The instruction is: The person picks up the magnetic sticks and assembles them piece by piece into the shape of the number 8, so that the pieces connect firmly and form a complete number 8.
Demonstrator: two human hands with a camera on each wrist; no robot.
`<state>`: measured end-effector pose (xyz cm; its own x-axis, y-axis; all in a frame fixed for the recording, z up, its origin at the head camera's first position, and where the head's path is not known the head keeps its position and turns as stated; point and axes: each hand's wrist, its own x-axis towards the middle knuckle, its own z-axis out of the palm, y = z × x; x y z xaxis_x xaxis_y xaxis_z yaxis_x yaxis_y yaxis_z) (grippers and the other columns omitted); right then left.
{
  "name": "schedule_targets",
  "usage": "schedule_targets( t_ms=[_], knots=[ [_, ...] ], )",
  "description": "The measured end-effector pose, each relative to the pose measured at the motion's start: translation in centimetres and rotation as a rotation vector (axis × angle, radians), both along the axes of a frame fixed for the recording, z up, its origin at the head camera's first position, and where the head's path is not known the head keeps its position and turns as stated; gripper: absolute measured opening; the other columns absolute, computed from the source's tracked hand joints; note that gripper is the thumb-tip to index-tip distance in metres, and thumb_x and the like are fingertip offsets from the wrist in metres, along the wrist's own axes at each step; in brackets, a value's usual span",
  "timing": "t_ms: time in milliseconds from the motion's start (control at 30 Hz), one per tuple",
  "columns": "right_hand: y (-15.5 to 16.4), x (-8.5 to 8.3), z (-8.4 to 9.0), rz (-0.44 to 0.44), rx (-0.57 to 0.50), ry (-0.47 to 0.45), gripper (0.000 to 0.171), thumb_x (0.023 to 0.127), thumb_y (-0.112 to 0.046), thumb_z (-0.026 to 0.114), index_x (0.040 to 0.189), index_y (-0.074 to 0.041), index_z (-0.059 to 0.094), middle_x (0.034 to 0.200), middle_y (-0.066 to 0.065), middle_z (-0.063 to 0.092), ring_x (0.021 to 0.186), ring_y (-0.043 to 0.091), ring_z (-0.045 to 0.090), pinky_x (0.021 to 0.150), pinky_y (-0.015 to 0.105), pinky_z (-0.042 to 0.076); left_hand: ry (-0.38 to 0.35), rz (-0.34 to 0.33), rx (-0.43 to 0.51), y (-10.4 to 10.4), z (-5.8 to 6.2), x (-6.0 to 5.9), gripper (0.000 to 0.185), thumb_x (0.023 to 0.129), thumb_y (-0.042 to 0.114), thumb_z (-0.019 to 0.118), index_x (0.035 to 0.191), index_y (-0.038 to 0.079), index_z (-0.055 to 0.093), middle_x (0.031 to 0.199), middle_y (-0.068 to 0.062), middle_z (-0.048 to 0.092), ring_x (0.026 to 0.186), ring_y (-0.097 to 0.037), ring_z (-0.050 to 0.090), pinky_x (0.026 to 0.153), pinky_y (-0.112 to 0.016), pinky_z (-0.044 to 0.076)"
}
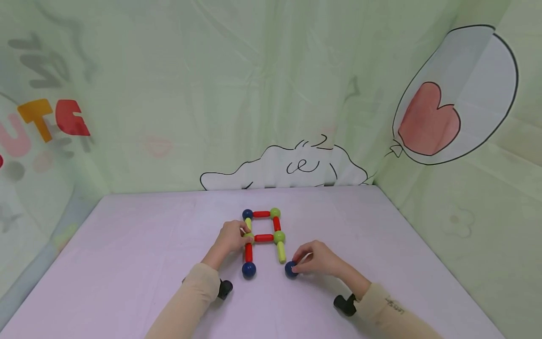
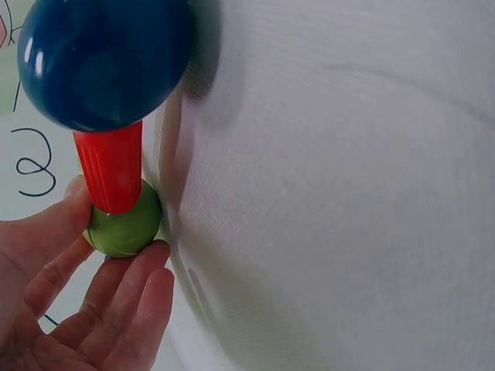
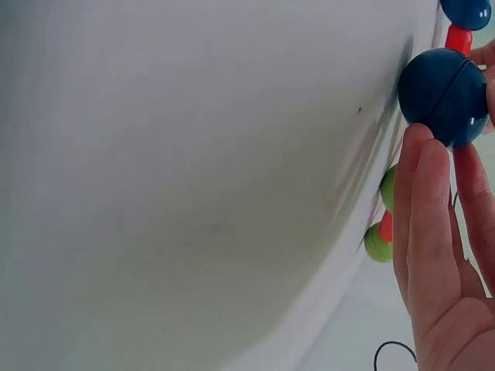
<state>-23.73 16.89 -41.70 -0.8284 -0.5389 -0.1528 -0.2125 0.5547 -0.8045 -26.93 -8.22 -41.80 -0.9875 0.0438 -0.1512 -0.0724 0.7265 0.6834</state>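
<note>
Head view shows an A-shaped figure of rods and balls lying flat on the lilac table [image 1: 127,263]. The left hand [image 1: 230,238] pinches the green ball [image 2: 124,226] at the left end of the red crossbar [image 1: 264,238], thumb and fingertips curled round it. The right hand [image 1: 317,259] holds a loose blue ball [image 1: 290,269] between its fingers, just below the yellow-green rod [image 1: 281,252] of the right leg; whether ball and rod already touch is hard to tell. A blue ball [image 1: 249,269] already caps the left leg. Risk, as I judge it: a push from the side could swing that rod or drag the joints apart, and if the left hand's grip loosens the whole figure could slide.
</note>
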Motion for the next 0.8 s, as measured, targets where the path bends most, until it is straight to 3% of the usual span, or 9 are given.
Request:
schedule_targets(
  t_ms=[400, 800],
  knots=[
    [-1.5, 0.1, 0.1, 0.0, 0.027, 0.052, 0.024, 0.066, -0.018, 0.072, 0.084, -0.007, 0.062, 0.081, 0.001, 0.058, 0.068, 0.014, 0.058, 0.058, 0.024, 0.048, 0.0, 0.003, 0.004, 0.0, 0.0, 0.0, 0.018, 0.071, 0.02, 0.068, 0.084, 0.011, 0.06, 0.075, -0.005, 0.05, 0.064, -0.017, 0.048, 0.054, -0.024, 0.043],
    [-2.1, 0.2, 0.4, -0.019, 0.035, 0.046, 0.024, 0.065, -0.014, 0.073, 0.085, -0.005, 0.061, 0.081, 0.003, 0.058, 0.068, 0.015, 0.056, 0.059, 0.025, 0.047, -0.002, -0.002, 0.004, 0.0, 0.1, 0.0, 0.017, 0.072, 0.02, 0.068, 0.084, 0.011, 0.06, 0.076, -0.004, 0.051, 0.064, -0.017, 0.049, 0.055, -0.024, 0.044]
  ],
)
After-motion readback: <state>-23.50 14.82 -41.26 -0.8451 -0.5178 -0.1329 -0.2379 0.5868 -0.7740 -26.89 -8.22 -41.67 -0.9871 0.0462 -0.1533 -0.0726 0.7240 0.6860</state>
